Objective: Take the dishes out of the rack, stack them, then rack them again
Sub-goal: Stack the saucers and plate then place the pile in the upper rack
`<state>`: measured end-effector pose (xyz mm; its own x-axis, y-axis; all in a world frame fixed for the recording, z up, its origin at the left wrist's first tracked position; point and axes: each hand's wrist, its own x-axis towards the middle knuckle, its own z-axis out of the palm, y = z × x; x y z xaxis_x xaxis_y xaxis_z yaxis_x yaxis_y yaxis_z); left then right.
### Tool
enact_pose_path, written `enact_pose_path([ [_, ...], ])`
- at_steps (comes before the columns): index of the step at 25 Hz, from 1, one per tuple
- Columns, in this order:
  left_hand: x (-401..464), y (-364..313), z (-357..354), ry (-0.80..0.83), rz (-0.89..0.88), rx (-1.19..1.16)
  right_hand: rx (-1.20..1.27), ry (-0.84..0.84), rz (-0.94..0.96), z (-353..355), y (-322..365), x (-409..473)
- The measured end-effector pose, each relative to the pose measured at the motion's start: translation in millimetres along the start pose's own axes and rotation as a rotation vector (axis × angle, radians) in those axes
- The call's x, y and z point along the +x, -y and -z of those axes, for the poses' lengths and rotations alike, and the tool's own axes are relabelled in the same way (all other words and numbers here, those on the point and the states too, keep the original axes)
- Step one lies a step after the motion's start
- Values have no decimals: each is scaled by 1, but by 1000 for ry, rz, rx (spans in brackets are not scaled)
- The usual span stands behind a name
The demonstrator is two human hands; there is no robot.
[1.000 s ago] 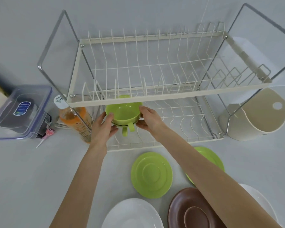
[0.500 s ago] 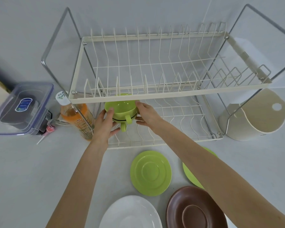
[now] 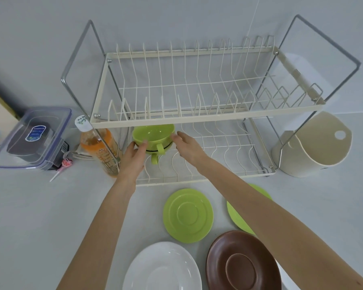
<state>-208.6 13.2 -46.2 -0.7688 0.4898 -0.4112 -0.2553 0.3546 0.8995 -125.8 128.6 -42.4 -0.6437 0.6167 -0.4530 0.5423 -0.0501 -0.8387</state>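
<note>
1. The stacked green cups have gone from in front of the rack's upper shelf rail to beneath it, onto the lower tier, between both hands.
2. The left hand has slid from cupping the stack's side; now its fingertips only touch the left wall.
3. The right hand has loosened, its fingers opened at the right rim, barely touching.
</note>
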Motion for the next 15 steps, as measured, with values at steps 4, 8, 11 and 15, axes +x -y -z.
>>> enact_pose_path([
  [4, -28, 8, -6, -27, -48, 121, -219, -2, 126, 15, -13, -31],
  [8, -57, 24, -14, -18, -98, 250, -324, 18, 172, 28, -36, -65],
  [11, -81, 43, -18, 15, -125, 369, -426, 47, 190, 40, -58, -90],
  [15, -109, 69, -19, 91, -148, 604, -503, 93, 176, 53, -96, -115],
])
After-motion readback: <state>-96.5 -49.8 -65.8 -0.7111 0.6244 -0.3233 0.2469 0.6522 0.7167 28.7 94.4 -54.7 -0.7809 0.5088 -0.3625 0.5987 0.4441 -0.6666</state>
